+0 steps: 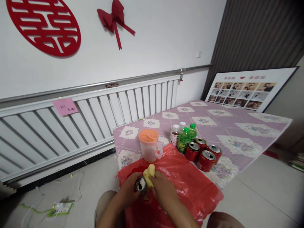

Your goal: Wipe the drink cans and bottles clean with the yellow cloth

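Observation:
My left hand is wrapped round a dark opened drink can, its top facing me. A bunched yellow cloth is gripped in my right hand, close against the can's right side; whether the cloth touches the can I cannot tell. Both hands are over a red plastic bag spread across the near end of the table. Just beyond them stands a clear pitcher with an orange lid.
Several opened red cans stand on the right beside bottles with green caps and white caps. A flowered cloth covers the table. Behind runs a white radiator; a power strip with cords lies on the floor.

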Demonstrator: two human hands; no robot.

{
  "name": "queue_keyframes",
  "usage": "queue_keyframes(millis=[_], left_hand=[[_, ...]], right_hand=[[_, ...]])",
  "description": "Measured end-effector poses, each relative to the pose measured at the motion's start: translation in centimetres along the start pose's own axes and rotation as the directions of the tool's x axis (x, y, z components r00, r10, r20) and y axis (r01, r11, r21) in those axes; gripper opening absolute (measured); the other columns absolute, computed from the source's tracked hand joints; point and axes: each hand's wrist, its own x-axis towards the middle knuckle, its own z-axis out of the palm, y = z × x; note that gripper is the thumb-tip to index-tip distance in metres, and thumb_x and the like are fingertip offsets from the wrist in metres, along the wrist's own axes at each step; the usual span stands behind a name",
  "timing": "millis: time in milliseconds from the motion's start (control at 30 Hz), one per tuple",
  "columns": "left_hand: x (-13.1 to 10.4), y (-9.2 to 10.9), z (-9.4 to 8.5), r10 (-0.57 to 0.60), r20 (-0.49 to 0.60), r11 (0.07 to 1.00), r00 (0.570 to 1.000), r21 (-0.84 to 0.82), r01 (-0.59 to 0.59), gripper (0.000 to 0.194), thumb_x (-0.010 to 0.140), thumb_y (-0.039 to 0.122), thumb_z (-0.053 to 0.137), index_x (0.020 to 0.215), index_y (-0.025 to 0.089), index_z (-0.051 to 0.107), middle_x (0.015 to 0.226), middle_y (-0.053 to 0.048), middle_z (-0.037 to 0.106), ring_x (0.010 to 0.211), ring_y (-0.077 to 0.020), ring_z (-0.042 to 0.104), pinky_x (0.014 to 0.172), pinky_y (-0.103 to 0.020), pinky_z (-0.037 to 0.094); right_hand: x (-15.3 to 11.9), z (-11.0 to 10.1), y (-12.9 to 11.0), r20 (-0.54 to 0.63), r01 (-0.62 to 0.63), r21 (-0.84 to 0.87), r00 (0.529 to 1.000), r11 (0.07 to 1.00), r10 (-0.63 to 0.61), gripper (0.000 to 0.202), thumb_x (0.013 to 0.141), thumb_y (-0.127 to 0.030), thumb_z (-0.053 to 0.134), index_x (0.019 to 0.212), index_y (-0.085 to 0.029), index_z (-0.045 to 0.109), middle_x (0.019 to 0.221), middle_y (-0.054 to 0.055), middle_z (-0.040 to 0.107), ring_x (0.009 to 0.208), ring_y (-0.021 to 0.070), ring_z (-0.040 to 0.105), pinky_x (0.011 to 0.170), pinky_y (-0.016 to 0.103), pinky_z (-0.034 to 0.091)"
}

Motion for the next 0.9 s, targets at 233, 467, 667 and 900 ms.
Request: queue_keyframes(millis=[233, 467, 667, 900], left_hand=[[0.2, -0.9, -0.1, -0.024, 0.015, 0.998, 1.000, 0.057, 0.023, 0.078, 0.063, 0.001, 0.056, 0.137, 0.025, 0.055, 0.143, -0.009, 0.062, 0.133, -0.0271, 0.058, 0.116, -0.047, 0.044], [-0.2, -1.0, 1.4, -0.183, -0.168, 0.970, 0.969, 0.131, 0.206, 0.091, 0.060, 0.017, 0.071, 0.147, 0.016, 0.046, 0.154, -0.019, 0.049, 0.146, -0.0383, 0.042, 0.123, -0.054, 0.032], [-0.2, -0.2, 2.5, -0.248, -0.276, 0.939, 0.929, 0.169, 0.301, 0.070, 0.067, 0.028, 0.070, 0.134, 0.013, 0.056, 0.138, -0.022, 0.059, 0.133, -0.0404, 0.054, 0.113, -0.056, 0.041], [-0.4, -2.0, 3.1, -0.068, -0.302, 0.990, 0.951, 0.096, 0.101, 0.072, 0.066, 0.012, 0.062, 0.138, 0.018, 0.052, 0.138, -0.016, 0.063, 0.132, -0.0337, 0.057, 0.116, -0.056, 0.041]], right_hand=[[0.1, 1.5, 0.0, 0.011, -0.024, -0.005, 1.000, 1.000, 0.024, 0.038, 0.091, -0.008, 0.049, 0.115, -0.023, 0.074, 0.116, 0.012, 0.073, 0.107, 0.0282, 0.067, 0.082, 0.031, 0.050], [-0.3, 1.5, 0.3, -0.009, -0.039, -0.001, 0.999, 0.999, 0.039, 0.036, 0.091, -0.009, 0.050, 0.114, -0.023, 0.074, 0.116, 0.012, 0.072, 0.107, 0.0283, 0.068, 0.083, 0.032, 0.051], [0.2, 0.2, 0.1, -0.051, -0.003, 0.011, 0.999, 1.000, 0.004, 0.041, 0.093, -0.015, 0.052, 0.128, -0.029, 0.069, 0.122, 0.010, 0.069, 0.112, 0.0271, 0.063, 0.088, 0.031, 0.049], [0.9, 1.8, 0.5, -0.054, 0.032, -0.004, 0.998, 0.999, -0.032, 0.037, 0.093, -0.010, 0.047, 0.114, -0.023, 0.075, 0.114, 0.013, 0.072, 0.104, 0.0278, 0.066, 0.082, 0.032, 0.049]])
